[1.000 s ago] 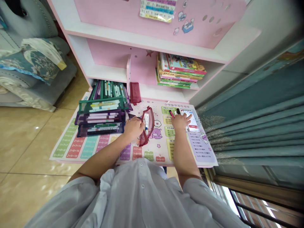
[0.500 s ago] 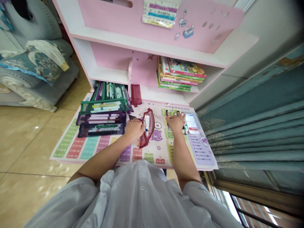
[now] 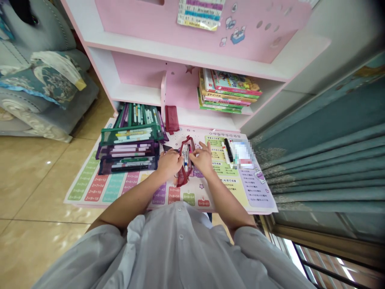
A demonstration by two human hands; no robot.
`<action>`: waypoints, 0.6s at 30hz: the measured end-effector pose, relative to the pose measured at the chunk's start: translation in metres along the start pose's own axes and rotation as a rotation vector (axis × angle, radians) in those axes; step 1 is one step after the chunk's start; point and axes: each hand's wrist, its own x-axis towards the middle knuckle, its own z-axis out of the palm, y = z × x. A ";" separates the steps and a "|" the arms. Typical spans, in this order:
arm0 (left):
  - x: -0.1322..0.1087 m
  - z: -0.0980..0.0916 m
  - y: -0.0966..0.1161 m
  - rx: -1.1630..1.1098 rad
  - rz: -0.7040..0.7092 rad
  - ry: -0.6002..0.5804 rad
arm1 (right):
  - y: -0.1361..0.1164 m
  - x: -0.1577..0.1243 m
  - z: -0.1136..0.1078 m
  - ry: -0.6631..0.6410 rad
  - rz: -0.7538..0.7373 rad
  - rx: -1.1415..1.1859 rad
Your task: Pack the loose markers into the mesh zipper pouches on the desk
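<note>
An unzipped dark red mesh pencil pouch (image 3: pixel 181 179) stands on the desk in front of me, with several white pens (image 3: pixel 185 156) inside. My left hand (image 3: pixel 170 163) grips its left edge. At the opening's right side, my right hand (image 3: pixel 203 160) pinches a slim pink-and-dark pen (image 3: pixel 190 149); the fingers partly hide it. Its other fingers are spread away from the pouch. To the right lie a black marker (image 3: pixel 228 150) and a white marker (image 3: pixel 226 154).
Filled mesh pouches (image 3: pixel 129 149) are stacked on the left of the desk. A flat red pouch (image 3: pixel 171 119) lies at the back, below a shelf with books (image 3: pixel 228 94). A phone (image 3: pixel 244 154), partly blurred, lies at the right near the curtain (image 3: pixel 315 160).
My right hand has moved left from the loose pens to the pouch opening, carrying the pink-and-dark pen. My left hand has stayed on the pouch.
</note>
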 end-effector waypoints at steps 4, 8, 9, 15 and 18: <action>0.000 -0.002 0.001 0.002 0.002 -0.005 | -0.002 0.001 0.003 -0.047 0.040 -0.051; 0.000 -0.003 0.002 0.002 -0.006 -0.001 | -0.003 0.000 0.005 -0.111 0.048 -0.106; 0.000 -0.002 0.002 -0.001 -0.008 -0.003 | -0.002 0.000 0.005 -0.122 0.050 -0.113; 0.001 0.001 -0.001 -0.005 -0.007 0.003 | 0.018 0.007 0.000 -0.071 -0.123 -0.038; 0.001 0.001 -0.001 0.013 -0.006 0.005 | 0.030 0.014 -0.009 -0.079 -0.242 -0.017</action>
